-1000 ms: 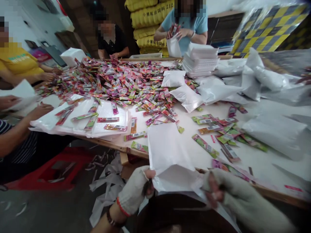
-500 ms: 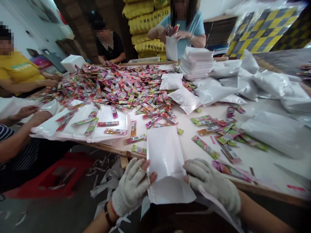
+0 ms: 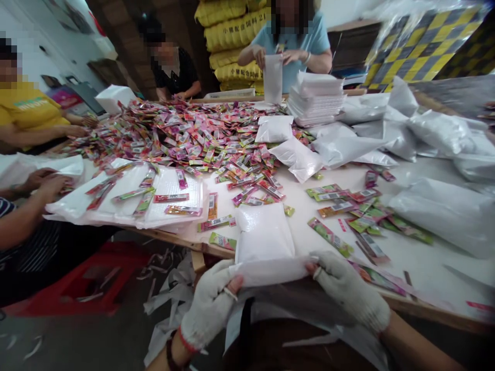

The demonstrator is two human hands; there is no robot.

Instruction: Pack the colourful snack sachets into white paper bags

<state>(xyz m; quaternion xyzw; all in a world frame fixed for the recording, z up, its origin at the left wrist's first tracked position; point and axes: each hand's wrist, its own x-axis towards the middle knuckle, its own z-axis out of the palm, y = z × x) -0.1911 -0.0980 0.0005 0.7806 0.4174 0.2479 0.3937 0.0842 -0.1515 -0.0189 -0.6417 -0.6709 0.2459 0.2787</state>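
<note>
A white padded pouch [image 3: 265, 234] lies at the table's near edge, its flap toward me. My left hand [image 3: 212, 301], in a white glove with bare fingertips, pinches the flap's left corner. The right corner of the flap is pinched by my right hand [image 3: 346, 288], gloved the same way. Between the hands the flap is stretched into a band. Colourful stick packets [image 3: 330, 237] lie right of the pouch, and a large heap of them [image 3: 185, 134] is beyond it.
Flat white pouches [image 3: 174, 198] with packets on top lie left; a stack of pouches [image 3: 315, 100] stands farther back. Filled pouches [image 3: 441, 216] cover the right side. Several people sit or stand around the table [image 3: 433, 309]. A red stool [image 3: 93, 283] is below left.
The flap has been folded up from lying loose into a taut band, and my hands now grip its corners. Across the table, a person's pouch no longer shows packets bunched above it.
</note>
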